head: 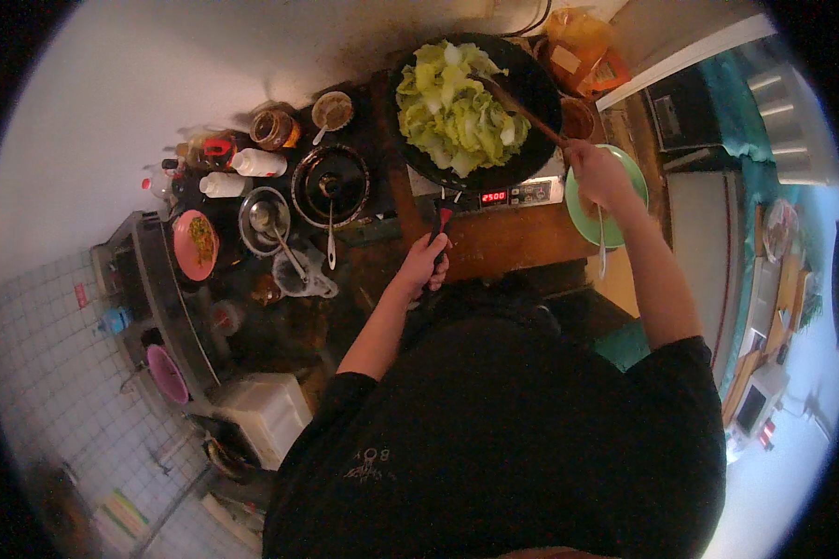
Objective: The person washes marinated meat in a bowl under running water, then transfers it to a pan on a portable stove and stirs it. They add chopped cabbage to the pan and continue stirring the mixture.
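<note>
A dark wok [542,119] sits on an induction cooker [531,193] with a lit red display. Pale green leafy cabbage [454,112] is heaped in it, mostly on the left side. My left hand [423,264] grips the wok's black and red handle [444,220]. In my right hand [600,175] is the end of a wooden spatula [528,114], whose far end is hidden among the leaves. Below that hand stands a green bowl [636,175], partly covered by it, with a light-coloured spoon handle [602,244] hanging over its near side.
Left of the wok are a black pan with a ladle [330,183], a metal bowl [243,222], white bottles [260,163], a glass jar [274,129] and a pink plate of food [197,244]. An orange plastic bag [584,56] lies behind the wok's right side.
</note>
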`<action>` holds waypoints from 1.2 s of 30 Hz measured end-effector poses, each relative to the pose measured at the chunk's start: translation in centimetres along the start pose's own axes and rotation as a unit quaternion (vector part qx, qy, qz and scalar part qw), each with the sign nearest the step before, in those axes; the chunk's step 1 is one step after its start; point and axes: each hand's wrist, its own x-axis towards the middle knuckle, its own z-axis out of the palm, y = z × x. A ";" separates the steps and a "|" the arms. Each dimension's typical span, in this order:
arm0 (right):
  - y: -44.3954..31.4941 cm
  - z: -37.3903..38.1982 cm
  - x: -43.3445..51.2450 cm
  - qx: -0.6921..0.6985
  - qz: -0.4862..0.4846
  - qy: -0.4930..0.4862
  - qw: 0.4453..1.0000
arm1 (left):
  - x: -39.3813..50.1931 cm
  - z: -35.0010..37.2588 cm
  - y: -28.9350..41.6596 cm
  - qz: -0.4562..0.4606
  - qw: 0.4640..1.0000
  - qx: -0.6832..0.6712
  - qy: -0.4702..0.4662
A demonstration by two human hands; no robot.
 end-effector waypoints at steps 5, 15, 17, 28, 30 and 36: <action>-5.3 -2.8 -3.1 -0.144 -0.011 -0.033 0.989 | 0.2 -0.1 -0.1 0.009 1.000 -0.003 -0.009; 1.2 -11.3 2.9 -0.124 -0.043 -0.021 0.991 | 0.1 -0.5 0.1 0.010 1.000 -0.003 -0.012; 4.2 -11.4 6.8 -0.124 -0.030 -0.048 0.991 | 0.0 -0.5 0.4 0.003 1.000 0.004 -0.004; 5.3 -2.8 10.7 0.308 0.129 -0.284 0.899 | -0.1 -1.0 1.0 -0.010 1.000 0.021 -0.002; 5.5 -0.7 10.3 0.307 0.097 -0.247 0.914 | -0.2 -0.9 1.0 -0.006 1.000 0.020 -0.008; 5.3 0.0 6.6 0.017 -0.137 -0.006 0.990 | -0.1 -1.0 0.9 -0.013 1.000 0.024 -0.011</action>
